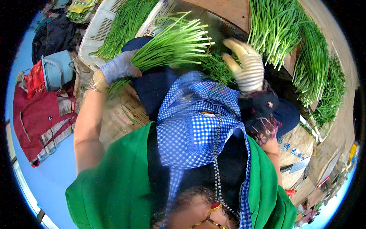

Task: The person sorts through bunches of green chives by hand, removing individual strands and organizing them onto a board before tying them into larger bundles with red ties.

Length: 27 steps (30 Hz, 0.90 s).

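My left hand (pixel 120 67), in a pale blue-grey glove, is closed around the leafy part of a bunch of garlic chives (pixel 171 47). The bunch's pale cut stem ends fan out to the right, above my lap. A thin yellowish strand hangs by those ends. To the right, my right hand (pixel 247 64) wears a cream glove with dark stripes, its fingers apart and nothing visible in them. Between the hands, loose green scraps (pixel 220 70) lie over my lap at the top of a blue gingham apron (pixel 183 126).
A white plastic crate (pixel 93 34) at upper left holds more chives (pixel 125 25). Two chive piles (pixel 277 28) lie on the right, near leafy scraps (pixel 333 88) in a pale-edged container. A light blue bucket (pixel 64 68) and maroon cloth (pixel 37 120) are left; sacks (pixel 294 146) lie lower right.
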Each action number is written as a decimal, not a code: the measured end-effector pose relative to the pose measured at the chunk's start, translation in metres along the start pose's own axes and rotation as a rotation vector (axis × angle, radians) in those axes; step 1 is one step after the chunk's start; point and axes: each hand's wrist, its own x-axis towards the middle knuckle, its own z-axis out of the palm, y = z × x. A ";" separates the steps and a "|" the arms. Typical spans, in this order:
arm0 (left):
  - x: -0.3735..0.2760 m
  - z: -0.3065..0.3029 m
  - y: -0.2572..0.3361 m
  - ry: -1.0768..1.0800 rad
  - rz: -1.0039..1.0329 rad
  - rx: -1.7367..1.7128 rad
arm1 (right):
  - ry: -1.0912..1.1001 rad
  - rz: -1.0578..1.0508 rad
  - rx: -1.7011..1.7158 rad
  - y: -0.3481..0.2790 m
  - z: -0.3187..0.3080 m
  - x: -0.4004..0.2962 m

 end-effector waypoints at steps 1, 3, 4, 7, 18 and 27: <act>-0.001 -0.002 0.018 -0.020 -0.014 -0.039 | 0.113 -0.138 -0.024 -0.007 0.003 0.015; -0.005 -0.002 0.038 -0.029 -0.008 -0.079 | 0.180 -0.255 -0.159 -0.017 0.020 0.037; -0.013 0.001 0.043 -0.012 0.001 -0.083 | 0.114 -0.262 -0.177 -0.016 0.032 0.039; -0.013 -0.001 0.047 0.028 0.072 -0.014 | -0.088 -0.208 -0.174 -0.004 0.029 0.040; -0.013 0.001 0.051 0.205 0.044 0.363 | -0.167 -0.094 0.132 0.021 0.014 0.043; -0.006 0.000 0.070 0.044 -0.048 0.459 | -0.447 0.272 0.715 -0.007 0.035 0.049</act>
